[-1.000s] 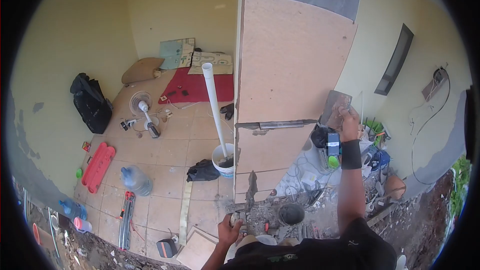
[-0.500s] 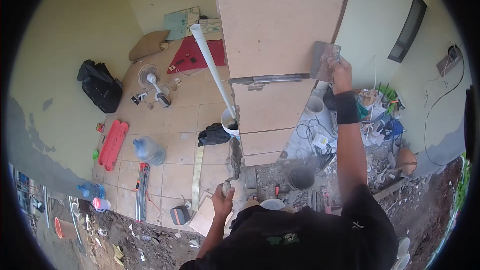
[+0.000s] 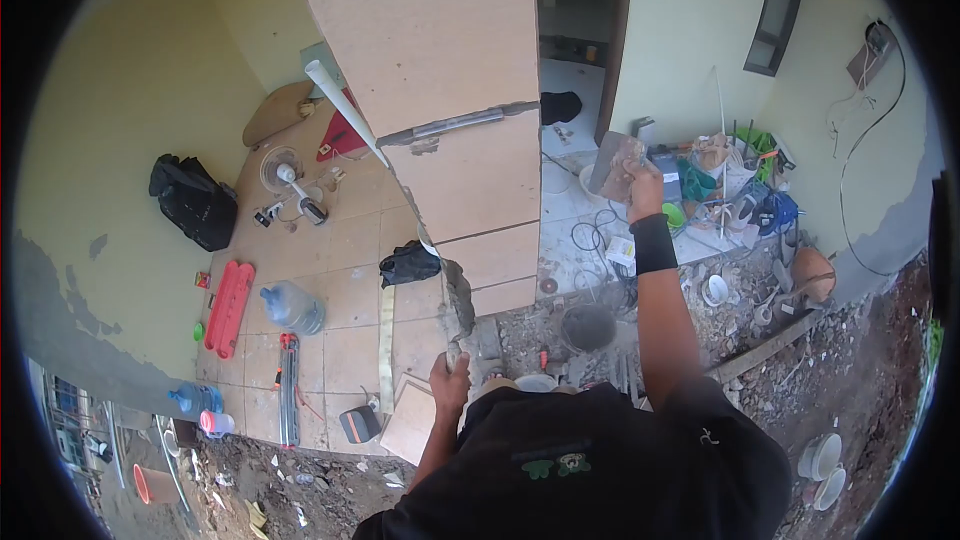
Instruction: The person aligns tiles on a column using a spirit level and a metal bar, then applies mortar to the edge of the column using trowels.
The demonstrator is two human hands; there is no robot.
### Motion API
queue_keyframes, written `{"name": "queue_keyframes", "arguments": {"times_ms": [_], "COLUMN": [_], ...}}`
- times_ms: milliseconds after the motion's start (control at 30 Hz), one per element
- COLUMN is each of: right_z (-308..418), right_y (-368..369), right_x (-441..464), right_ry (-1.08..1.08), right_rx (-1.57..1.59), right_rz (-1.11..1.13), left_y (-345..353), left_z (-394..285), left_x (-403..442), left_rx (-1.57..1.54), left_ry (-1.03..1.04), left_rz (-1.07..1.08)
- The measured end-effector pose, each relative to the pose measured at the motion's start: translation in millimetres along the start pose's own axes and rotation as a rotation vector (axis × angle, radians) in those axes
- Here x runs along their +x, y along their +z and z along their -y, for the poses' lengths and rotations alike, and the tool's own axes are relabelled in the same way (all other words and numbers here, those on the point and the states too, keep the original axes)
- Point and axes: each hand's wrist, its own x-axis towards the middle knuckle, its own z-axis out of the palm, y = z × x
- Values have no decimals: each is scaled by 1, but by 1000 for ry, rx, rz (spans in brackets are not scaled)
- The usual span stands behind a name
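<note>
Two tools, head view: trowel (image 3: 458, 295) in my left hand (image 3: 450, 385), flat blade (image 3: 610, 162) in my right hand (image 3: 645, 193).
Left grip: fingers wrapped round the trowel handle, thumb up along it.
Right grip: pinching the flat blade by its near edge, thumb on the face turned to me; far fingers hidden.
Step in hand: trowel-and-blade work by the tiled column (image 3: 470, 30), I'd judge; flat blade off the tiles, out to their right.
Next move calls for: trowel kept level so nothing slides off, loose right wrist to angle the blade. Judgement only.
Trowel: low, at the column's lower left edge; overlaps it in view, contact can't be told. Grey and lumpy, looks mortar-coated; bare metal hard to pick out.
Flat blade: tilted, roughly rectangular, dull grey with brownish smears; edge thickness too small to read.
Column joint: shiny metal bar (image 3: 458, 123) lying along the dark gap between two tiles, grey smear (image 3: 425, 148) just below it.
Right wrist: black wristband (image 3: 655, 243), arm reaching forward.
Ground ahead: dark bucket (image 3: 587, 328) on rubble, between my two arms in view.
Floor left: red case (image 3: 231, 308), water jug (image 3: 292, 308), both well apart from my hands.
</note>
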Motion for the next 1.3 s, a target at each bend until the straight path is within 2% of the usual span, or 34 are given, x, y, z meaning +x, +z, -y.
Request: {"name": "queue_keyframes", "arguments": {"times_ms": [133,300,600,1300], "right_z": [-33,-41,-57,-43], "right_y": [-49,-74,-111,-128], "right_x": [-38,-76,-94,-110], "right_ry": [94,170,193,233], "right_rx": [12,41,53,52], "right_rz": [-31,-94,-89,-18], "left_y": [20,41,71,99], "left_z": [7,9,-4,6], "left_x": [-10,-14,-27,-50], "left_rx": [-79,-66,51,-27], "left_ry": [-90,-82,-102,-84], "left_rz": [39,94,189,184]}}
